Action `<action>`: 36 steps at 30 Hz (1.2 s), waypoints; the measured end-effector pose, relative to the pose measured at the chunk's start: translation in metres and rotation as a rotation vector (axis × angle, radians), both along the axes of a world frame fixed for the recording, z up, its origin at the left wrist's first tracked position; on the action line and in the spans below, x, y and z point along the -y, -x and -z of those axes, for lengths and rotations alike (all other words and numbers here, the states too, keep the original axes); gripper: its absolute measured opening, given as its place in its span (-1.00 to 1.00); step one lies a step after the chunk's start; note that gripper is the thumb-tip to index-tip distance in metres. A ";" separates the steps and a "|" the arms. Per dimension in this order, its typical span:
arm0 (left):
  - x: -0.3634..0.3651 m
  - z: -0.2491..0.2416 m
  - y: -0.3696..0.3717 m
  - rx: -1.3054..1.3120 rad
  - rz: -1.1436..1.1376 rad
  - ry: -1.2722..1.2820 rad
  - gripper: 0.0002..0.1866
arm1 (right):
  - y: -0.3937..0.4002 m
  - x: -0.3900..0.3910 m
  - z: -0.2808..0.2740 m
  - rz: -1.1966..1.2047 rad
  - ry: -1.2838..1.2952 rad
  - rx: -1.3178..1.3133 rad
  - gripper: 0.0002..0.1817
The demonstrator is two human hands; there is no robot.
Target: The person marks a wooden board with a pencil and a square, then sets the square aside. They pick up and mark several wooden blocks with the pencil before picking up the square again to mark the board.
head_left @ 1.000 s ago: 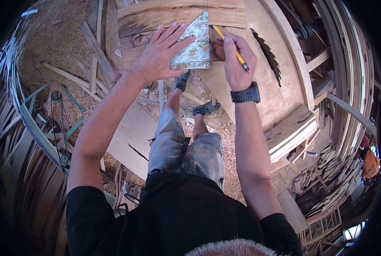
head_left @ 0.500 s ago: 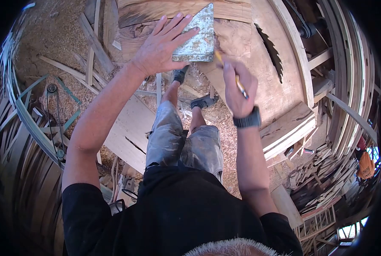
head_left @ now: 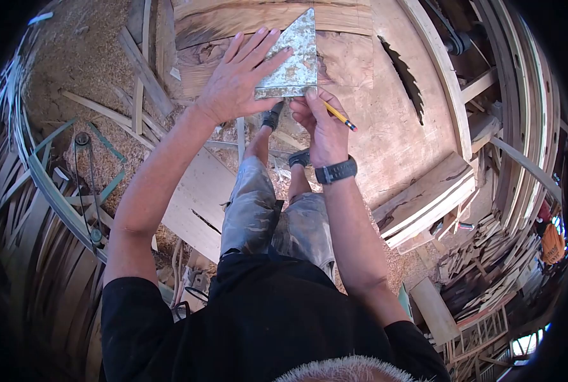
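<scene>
Leftward since half a second ago with the right hand (head_left: 325, 130), tucked in now at the near right corner of the metal square (head_left: 300, 60); hardly a shift in the square itself, or in the left hand (head_left: 236, 83). Fingers fanned on the left, laid flat over the metal, pressing rather than gripping. Closed on the right around a yellow pencil (head_left: 340, 115), butt end outward, point hidden behind the thumb. Flat on the grained board (head_left: 347, 57) with the square, by the near edge, well left of the saw blade (head_left: 403, 79).

Careful here! Held down by spread fingers alone, so liable to skid if nudged at that corner; out of true at once, and any pencil stroke likewise. Touching there, or just beside? Hard to tell. And mind those bare teeth, right above the saw table (head_left: 392, 146): one loose outward sweep of the right arm, and possibly a nasty scrape. Underfoot, near the shoes (head_left: 300, 156), shavings (head_left: 80, 76) and loose strips (head_left: 102, 113): maybe a stumble on stepping back.

Over to the lettering: nothing legible on pencil or watch (head_left: 336, 171). Perhaps dark marks on the orange cloth (head_left: 553, 245), far right, but too small to read. No brand to call.
</scene>
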State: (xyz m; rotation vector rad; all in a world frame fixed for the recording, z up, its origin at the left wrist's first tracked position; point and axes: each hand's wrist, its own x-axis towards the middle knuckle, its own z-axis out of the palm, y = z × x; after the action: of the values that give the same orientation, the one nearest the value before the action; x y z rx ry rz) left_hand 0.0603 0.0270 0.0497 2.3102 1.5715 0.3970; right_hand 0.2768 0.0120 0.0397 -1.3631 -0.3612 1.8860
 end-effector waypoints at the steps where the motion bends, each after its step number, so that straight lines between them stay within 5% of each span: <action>1: 0.001 0.001 0.000 0.013 -0.002 -0.001 0.05 | 0.002 0.002 0.004 0.001 0.001 -0.003 -0.70; 36: 0.008 0.004 0.012 0.031 -0.019 0.008 -0.05 | 0.011 0.005 0.011 -0.009 -0.040 0.051 -0.74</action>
State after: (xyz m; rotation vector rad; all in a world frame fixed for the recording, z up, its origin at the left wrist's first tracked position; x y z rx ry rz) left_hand 0.0483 0.0186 0.0457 2.2738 1.5781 0.4281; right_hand 0.2657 0.0068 0.0292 -1.3870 -0.4290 1.8438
